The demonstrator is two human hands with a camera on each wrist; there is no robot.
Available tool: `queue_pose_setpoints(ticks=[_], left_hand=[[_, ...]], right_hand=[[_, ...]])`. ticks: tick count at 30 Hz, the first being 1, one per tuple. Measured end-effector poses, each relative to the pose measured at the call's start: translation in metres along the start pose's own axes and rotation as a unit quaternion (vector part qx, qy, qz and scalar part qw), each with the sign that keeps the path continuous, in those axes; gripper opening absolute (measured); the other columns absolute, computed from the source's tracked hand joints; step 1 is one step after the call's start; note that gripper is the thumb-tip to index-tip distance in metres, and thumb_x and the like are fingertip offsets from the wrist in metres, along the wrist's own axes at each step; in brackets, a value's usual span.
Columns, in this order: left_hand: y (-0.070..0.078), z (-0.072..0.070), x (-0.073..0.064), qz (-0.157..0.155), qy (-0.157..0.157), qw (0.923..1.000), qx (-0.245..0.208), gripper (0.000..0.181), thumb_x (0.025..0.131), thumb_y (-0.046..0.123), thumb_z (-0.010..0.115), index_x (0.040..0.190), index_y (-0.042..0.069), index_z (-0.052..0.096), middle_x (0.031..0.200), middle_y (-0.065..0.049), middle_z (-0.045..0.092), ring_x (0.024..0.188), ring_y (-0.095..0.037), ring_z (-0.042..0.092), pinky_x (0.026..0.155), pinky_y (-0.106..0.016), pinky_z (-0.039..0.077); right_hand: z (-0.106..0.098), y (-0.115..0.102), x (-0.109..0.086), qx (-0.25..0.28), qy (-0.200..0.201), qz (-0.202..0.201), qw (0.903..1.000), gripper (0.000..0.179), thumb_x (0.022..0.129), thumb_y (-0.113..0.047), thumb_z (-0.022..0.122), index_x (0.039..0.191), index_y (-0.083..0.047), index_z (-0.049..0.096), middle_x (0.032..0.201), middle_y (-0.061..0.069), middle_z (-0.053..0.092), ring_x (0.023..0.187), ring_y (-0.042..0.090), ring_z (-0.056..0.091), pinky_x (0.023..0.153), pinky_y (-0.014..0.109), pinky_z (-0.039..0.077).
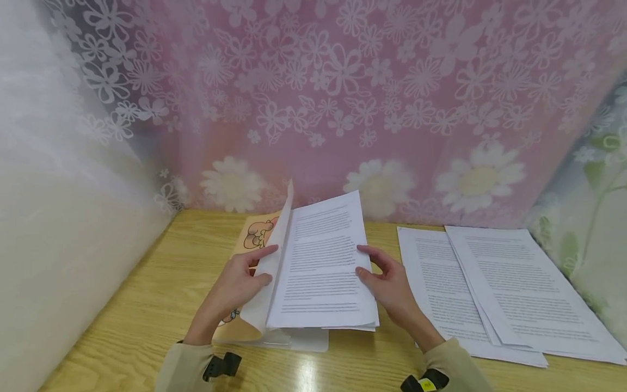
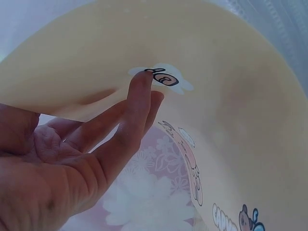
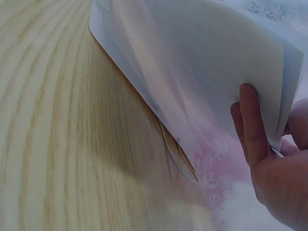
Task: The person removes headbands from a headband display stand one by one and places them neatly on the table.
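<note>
My left hand [image 1: 240, 280] holds the raised, bent cover of a folder [image 1: 268, 294], which is pale inside and tan with cartoon drawings outside. In the left wrist view, fingers touch the tan cover [image 2: 231, 96], while the thumb passes behind its edge. A stack of printed sheets [image 1: 323, 267] stands tilted beside the cover. At its right edge my right hand [image 1: 389, 283] pinches the sheets, with fingers on their back in the right wrist view. Where the sheets' left edge meets the folder is hard to make out.
To the right, more printed sheets [image 1: 529, 288] lie in two overlapping piles on the wooden table [image 1: 142, 305]. A pink flowered curtain or cloth [image 1: 313, 109] hangs along the back, and pale walls close in both sides.
</note>
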State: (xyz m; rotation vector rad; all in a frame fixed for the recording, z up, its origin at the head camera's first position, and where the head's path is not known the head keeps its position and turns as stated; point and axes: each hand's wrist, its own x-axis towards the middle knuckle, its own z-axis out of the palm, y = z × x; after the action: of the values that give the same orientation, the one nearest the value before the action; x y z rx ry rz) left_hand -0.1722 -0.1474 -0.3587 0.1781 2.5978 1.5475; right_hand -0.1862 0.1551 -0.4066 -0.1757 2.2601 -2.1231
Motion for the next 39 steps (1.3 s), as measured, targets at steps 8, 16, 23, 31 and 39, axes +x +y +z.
queue_pose_setpoints(ticks=[8,16,23,31,39], left_hand=[[0.000,0.000,-0.001,-0.010,-0.005,0.9996,-0.028,0.058,0.084,0.003,0.055,0.136,0.029,0.052,0.118,-0.011,0.057,0.061,-0.015,0.048,0.046,-0.022,0.037],[0.002,0.003,0.000,-0.015,0.006,0.9996,-0.025,0.055,0.085,0.003,0.058,0.135,0.026,0.053,0.133,-0.011,0.053,0.080,-0.021,0.059,0.059,-0.029,0.050],[0.004,0.001,0.000,-0.010,0.004,0.9999,-0.011,0.057,0.084,0.003,0.057,0.135,0.028,0.053,0.124,-0.009,0.057,0.067,-0.018,0.053,0.050,-0.025,0.042],[0.010,-0.002,0.001,0.004,0.004,0.9992,0.039,0.057,0.083,0.006,0.053,0.135,0.030,0.052,0.058,0.001,0.028,0.049,-0.012,0.023,0.044,-0.020,0.023],[0.013,-0.003,0.000,-0.001,-0.005,0.9994,0.034,0.058,0.083,0.005,0.052,0.134,0.032,0.052,0.053,0.004,0.019,0.047,-0.012,0.016,0.043,-0.021,0.019]], right_hand=[[0.010,-0.001,0.004,-0.004,0.021,0.014,0.9997,0.063,0.089,-0.008,0.063,0.143,-0.031,0.040,0.131,0.012,0.054,0.089,0.026,0.069,0.072,0.035,0.058],[0.023,-0.005,0.004,0.004,0.027,0.011,0.9996,0.062,0.089,-0.005,0.062,0.143,-0.028,0.040,0.131,0.014,0.054,0.089,0.027,0.068,0.072,0.034,0.058],[0.027,-0.006,0.005,-0.007,0.020,-0.007,0.9998,0.062,0.089,-0.007,0.062,0.142,-0.030,0.041,0.130,0.014,0.055,0.088,0.029,0.068,0.070,0.034,0.058],[0.034,-0.007,0.012,-0.012,0.020,-0.012,0.9997,0.061,0.088,-0.006,0.063,0.140,-0.030,0.043,0.129,0.013,0.056,0.088,0.029,0.068,0.070,0.035,0.058],[0.048,-0.005,0.016,-0.027,0.033,-0.007,0.9991,0.061,0.088,-0.007,0.063,0.140,-0.031,0.043,0.130,0.010,0.057,0.097,0.027,0.067,0.074,0.034,0.058]])
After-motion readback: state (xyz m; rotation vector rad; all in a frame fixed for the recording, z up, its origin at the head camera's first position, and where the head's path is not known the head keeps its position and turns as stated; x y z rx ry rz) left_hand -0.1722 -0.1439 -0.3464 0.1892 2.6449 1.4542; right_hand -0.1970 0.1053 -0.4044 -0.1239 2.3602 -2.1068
